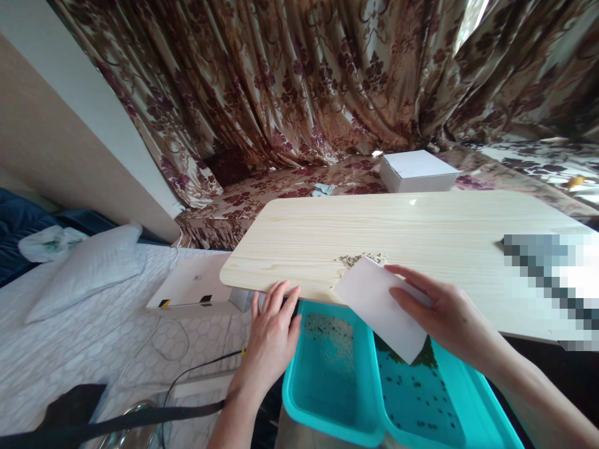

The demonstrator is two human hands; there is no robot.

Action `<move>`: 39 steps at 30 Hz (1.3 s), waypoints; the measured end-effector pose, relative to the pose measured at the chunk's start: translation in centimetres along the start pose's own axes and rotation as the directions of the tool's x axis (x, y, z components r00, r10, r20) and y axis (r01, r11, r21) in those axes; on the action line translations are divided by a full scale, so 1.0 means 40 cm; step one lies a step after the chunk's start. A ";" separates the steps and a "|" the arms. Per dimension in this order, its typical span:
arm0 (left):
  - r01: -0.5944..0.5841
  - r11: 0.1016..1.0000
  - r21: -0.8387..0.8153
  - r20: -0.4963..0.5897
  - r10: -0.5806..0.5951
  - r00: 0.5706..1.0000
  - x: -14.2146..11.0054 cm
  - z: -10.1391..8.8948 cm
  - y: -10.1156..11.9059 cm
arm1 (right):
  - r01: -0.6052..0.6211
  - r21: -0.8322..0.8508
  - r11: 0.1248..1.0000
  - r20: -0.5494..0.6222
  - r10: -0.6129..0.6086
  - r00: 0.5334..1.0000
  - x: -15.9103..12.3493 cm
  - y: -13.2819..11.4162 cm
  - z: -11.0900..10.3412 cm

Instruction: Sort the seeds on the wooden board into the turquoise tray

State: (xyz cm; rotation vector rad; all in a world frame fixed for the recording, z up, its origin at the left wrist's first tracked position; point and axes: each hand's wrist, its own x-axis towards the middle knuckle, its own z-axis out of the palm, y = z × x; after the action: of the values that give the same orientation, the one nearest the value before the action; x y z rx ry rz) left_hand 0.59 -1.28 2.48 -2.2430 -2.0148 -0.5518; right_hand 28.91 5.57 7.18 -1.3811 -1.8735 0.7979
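My right hand [428,302] grips a white card [381,299] between thumb and fingers, its far edge against a small pile of pale and dark grains [360,259] on the wooden tabletop [299,243]. At the table's near edge, my left hand [276,318] lies with fingers spread, close to the left rim of a turquoise tray [334,421]. Pale grains and some dark bits lie in that tray. Under the card, a second turquoise tray [477,399] holds green and dark bits; the card and my right forearm hide part of it.
Behind the table, a white box [418,169] and a small pale cloth [322,189] rest on a patterned cover before curtains [299,81]. A bed [116,337] with a pillow [93,268], a white box [191,280] and a black cable [196,362] is at left. A blurred patch covers the table's right end.
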 end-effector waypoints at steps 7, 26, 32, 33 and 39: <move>0.005 1.000 -0.002 -0.009 -0.005 1.000 -0.001 0.002 0.000 | 0.096 -0.241 0.966 -0.076 -0.117 0.990 0.090 0.035 -0.053; 0.016 0.999 0.028 -0.072 -0.014 0.997 -0.014 0.008 -0.064 | 0.488 0.146 0.860 0.480 -0.493 0.726 0.192 -0.184 0.011; 0.032 0.999 0.039 -0.026 -0.031 0.999 -0.012 0.007 -0.074 | 0.453 0.185 0.872 0.574 -0.470 0.670 0.216 -0.192 0.051; 0.036 0.999 0.035 -0.022 -0.035 0.999 -0.011 0.006 -0.072 | 0.447 0.186 0.875 0.582 -0.465 0.667 0.214 -0.189 0.051; 0.040 0.999 0.014 -0.043 -0.039 0.998 -0.009 0.001 -0.063 | 0.418 0.171 0.892 0.588 -0.433 0.683 0.180 -0.152 0.009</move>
State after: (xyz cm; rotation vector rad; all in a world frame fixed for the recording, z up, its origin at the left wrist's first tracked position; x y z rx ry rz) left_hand -1.88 -1.28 1.87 -2.1687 -2.0400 -0.5814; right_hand 23.69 10.93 12.89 -0.6209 -2.5419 1.0980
